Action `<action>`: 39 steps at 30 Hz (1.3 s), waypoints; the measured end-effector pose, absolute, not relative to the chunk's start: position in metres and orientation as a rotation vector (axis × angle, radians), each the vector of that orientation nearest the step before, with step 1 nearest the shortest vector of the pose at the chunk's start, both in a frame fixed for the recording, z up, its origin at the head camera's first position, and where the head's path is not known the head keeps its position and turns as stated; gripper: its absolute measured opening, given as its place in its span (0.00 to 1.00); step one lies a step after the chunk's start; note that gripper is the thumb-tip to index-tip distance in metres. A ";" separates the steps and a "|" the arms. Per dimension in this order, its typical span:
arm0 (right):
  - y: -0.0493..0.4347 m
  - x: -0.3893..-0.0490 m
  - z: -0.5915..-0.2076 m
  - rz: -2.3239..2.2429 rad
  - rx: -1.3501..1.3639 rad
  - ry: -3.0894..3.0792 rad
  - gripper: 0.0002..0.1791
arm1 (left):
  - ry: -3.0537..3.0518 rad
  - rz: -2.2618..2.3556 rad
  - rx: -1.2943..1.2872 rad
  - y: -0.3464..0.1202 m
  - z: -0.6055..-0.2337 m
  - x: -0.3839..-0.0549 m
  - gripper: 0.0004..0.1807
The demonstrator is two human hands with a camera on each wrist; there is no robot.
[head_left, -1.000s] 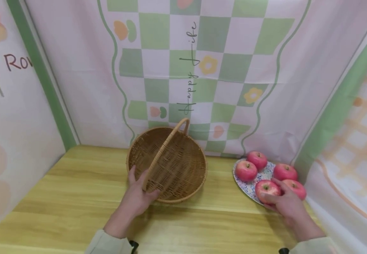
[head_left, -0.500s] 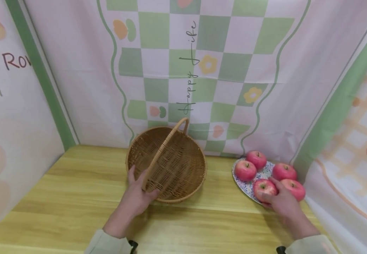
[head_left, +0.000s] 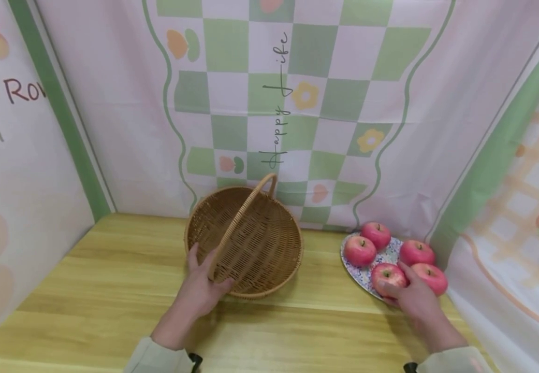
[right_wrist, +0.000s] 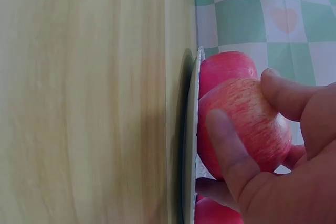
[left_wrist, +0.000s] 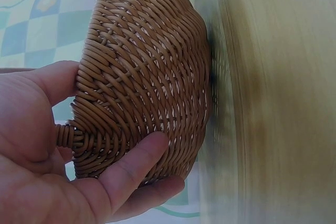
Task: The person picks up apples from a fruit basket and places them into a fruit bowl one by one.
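A brown wicker basket (head_left: 269, 243) with an arched handle (head_left: 236, 223) stands at the table's middle, its hollow showing nothing inside. At its near left side my left hand (head_left: 201, 287) grips the rim by the foot of the handle. In the left wrist view, fingers (left_wrist: 134, 163) lie along the woven outer wall. To the right, my right hand (head_left: 418, 298) grips the front apple (head_left: 388, 277), thumb and fingers around its sides. In the right wrist view that apple (right_wrist: 247, 114) is at the plate, its underside partly hidden.
The round floral plate (head_left: 390, 253) also bears several red apples, among them a left one (head_left: 360, 251), a back one (head_left: 375, 235) and a right one (head_left: 430, 278). A patterned cloth wall (head_left: 330, 171) rises behind the wooden table (head_left: 111, 269), with cloth sides left and right.
My right hand and the front apple have shifted slightly left, mostly in the first half second. The left hand and basket look nearly still.
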State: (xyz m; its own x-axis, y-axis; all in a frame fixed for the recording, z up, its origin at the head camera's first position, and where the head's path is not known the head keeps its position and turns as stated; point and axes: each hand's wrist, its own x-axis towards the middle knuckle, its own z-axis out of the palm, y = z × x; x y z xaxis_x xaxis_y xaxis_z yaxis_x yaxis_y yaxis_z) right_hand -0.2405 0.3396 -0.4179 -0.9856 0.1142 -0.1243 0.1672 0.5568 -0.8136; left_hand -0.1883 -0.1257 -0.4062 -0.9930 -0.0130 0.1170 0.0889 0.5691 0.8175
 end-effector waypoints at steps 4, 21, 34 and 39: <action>0.339 -0.240 -0.417 -1.302 0.232 2.774 0.58 | -2.687 -1.413 -0.052 -0.125 -0.406 -0.188 0.44; 0.340 -0.235 -0.405 -1.215 0.374 2.799 0.55 | -2.696 -1.411 -0.043 -0.126 -0.406 -0.190 0.44; 0.342 -0.225 -0.390 -1.142 0.289 2.980 0.46 | -2.703 -1.414 -0.044 -0.127 -0.406 -0.189 0.44; 0.341 -0.224 -0.386 -1.177 0.306 3.039 0.43 | -2.689 -1.422 -0.060 -0.128 -0.407 -0.189 0.45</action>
State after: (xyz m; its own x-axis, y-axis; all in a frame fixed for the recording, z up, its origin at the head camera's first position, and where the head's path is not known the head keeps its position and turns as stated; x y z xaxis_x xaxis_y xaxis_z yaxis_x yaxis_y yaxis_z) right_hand -0.2238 0.3409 -0.3856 -0.9740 0.2200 0.0547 0.1258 0.7253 -0.6769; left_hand -0.1886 -0.1279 -0.4070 -0.9944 -0.0115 0.1054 0.0807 0.5634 0.8222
